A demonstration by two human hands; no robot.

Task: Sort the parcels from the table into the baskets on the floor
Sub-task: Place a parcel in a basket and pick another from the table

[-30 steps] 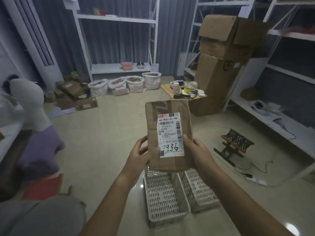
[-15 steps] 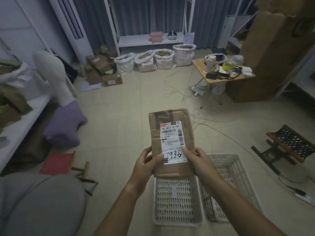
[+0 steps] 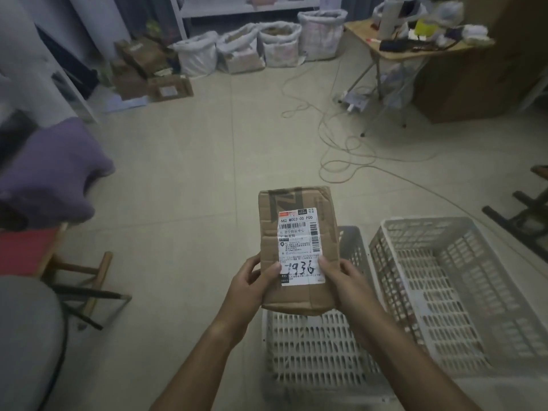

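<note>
A brown cardboard parcel [image 3: 296, 232] with a white shipping label marked 1936 is held upright in front of me. My left hand [image 3: 252, 283] grips its lower left edge, thumb on the label. My right hand [image 3: 344, 280] grips the lower right edge, thumb beside the written number. The parcel hangs above the near white plastic basket [image 3: 314, 357] on the floor. A second white basket [image 3: 444, 292] stands beside it on the right; no parcels show inside either basket.
Cables [image 3: 341, 149] loop across the tiled floor beyond the baskets. A small folding table [image 3: 415, 43] with clutter stands at back right beside a big cardboard box. White sacks [image 3: 267, 46] and boxes line the back. A red stool [image 3: 38, 256] and purple cushion [image 3: 50, 173] are left.
My view has tilted downward toward the floor, so both baskets show larger and fuller. The parcel stays held in both hands and has come lower, over the near basket.
</note>
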